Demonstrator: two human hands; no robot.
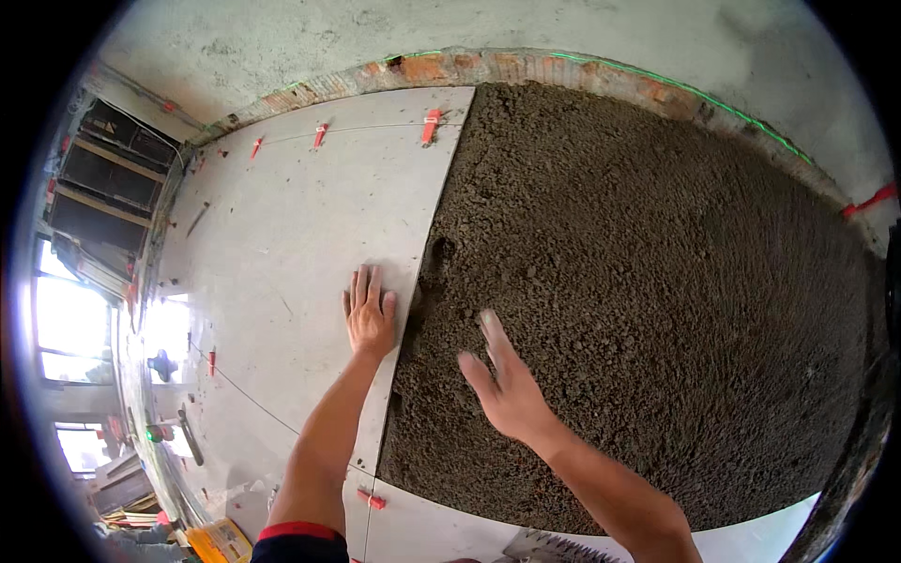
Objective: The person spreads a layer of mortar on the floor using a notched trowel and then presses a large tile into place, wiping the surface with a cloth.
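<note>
My left hand (371,317) lies flat on pale tile (282,225), gripping nothing; my right hand (514,394), empty, hovers over dark mortar (657,272) at right. 3 red clips (431,127) line the far seam (366,128).

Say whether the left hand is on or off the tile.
On: the left hand lies flat, palm down, against the pale tile.

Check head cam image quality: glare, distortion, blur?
Head view: the window at far left is blown out; head view: the base of the wall bows upward and the picture's corners go black, fisheye-style; head view: the right hand looks slightly motion-blurred, the left hand sharper.
</note>
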